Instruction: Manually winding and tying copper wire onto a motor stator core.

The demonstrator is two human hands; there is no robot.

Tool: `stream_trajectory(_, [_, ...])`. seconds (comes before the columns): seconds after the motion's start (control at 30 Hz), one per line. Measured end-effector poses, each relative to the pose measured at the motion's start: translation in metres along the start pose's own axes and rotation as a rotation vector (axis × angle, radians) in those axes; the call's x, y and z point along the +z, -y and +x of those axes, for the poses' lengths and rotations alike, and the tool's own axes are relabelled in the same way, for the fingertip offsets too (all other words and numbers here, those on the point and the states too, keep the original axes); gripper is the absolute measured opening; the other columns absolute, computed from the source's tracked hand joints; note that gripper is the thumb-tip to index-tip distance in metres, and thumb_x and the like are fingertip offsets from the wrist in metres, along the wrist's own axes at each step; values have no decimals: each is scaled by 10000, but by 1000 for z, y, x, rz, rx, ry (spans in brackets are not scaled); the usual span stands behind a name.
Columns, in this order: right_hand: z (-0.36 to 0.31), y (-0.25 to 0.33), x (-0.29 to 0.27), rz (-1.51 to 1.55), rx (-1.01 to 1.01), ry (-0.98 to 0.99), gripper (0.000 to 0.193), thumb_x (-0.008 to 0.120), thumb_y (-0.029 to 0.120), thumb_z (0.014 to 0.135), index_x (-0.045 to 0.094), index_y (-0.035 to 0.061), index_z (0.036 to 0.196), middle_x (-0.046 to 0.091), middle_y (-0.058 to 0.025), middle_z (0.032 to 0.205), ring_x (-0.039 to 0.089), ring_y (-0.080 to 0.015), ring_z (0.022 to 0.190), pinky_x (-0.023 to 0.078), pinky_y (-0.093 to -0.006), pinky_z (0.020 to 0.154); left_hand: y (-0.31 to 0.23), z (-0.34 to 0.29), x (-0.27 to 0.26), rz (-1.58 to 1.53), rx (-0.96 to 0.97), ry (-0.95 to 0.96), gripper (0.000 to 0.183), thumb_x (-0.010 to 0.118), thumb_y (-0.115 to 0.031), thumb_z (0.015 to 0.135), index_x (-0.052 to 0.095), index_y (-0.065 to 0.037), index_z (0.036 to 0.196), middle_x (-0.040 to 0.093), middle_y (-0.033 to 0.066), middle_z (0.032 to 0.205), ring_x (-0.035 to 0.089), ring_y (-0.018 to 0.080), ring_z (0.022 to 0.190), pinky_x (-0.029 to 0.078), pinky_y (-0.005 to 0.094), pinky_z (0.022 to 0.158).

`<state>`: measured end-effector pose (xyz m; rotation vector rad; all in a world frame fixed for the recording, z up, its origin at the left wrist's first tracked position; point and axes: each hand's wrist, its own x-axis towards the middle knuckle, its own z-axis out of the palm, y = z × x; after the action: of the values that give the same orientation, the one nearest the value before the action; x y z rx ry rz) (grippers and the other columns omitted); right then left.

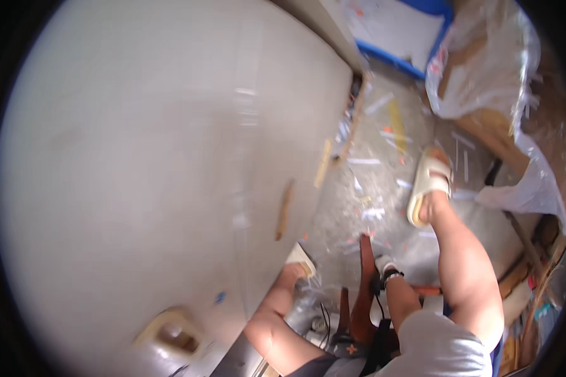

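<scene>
Right hand (pixel 385 264) reaches down low between the person's legs, small and blurred, so I cannot tell whether its fingers are apart, together or clamped on something. Something white shows at its fingers, either a covering or a thing held; the picture does not settle which. Just behind it, a dark band (pixel 393 274) circles the wrist. Close on its left stands a reddish-brown wooden bar (pixel 362 283), nearest of the solid things; whether the two touch is unclear. Beyond the hand, the grey floor (pixel 339 213) is strewn with paper scraps (pixel 373 214). One pale sandal (pixel 429 182) is ahead and right of it, the other (pixel 300 257) to its left. Farther left spreads a large pale worktop (pixel 138 157), bearing a brown strip (pixel 285 210) and, nearer the body, a beige ring-shaped thing (pixel 154 330). Well ahead and right hangs a clear plastic bag (pixel 484 63), beside a blue tray (pixel 390 58).
</scene>
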<state>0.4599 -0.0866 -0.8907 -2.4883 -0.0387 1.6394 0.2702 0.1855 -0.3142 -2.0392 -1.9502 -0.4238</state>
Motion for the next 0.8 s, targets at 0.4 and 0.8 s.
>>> stream_trajectory(0.4, [-370,154,-61,-581,-1075,688,233,623,230,825,760,61,908,722,-202,1001,703,-374,850,507,-577,740,22,28,-71,-3,43,-120,569,568,-358,995,512,93,1335,623,263,1212,654,288,1016,534,373,851])
stream_trajectory(0.8, [-448,75,-103,-793,-1271,552,193,560,202,881,641,104,1026,689,-128,949,645,-319,971,410,-582,920,159,32,-257,225,-284,-398,573,566,-360,995,514,101,1332,626,268,1207,651,291,1032,526,378,875])
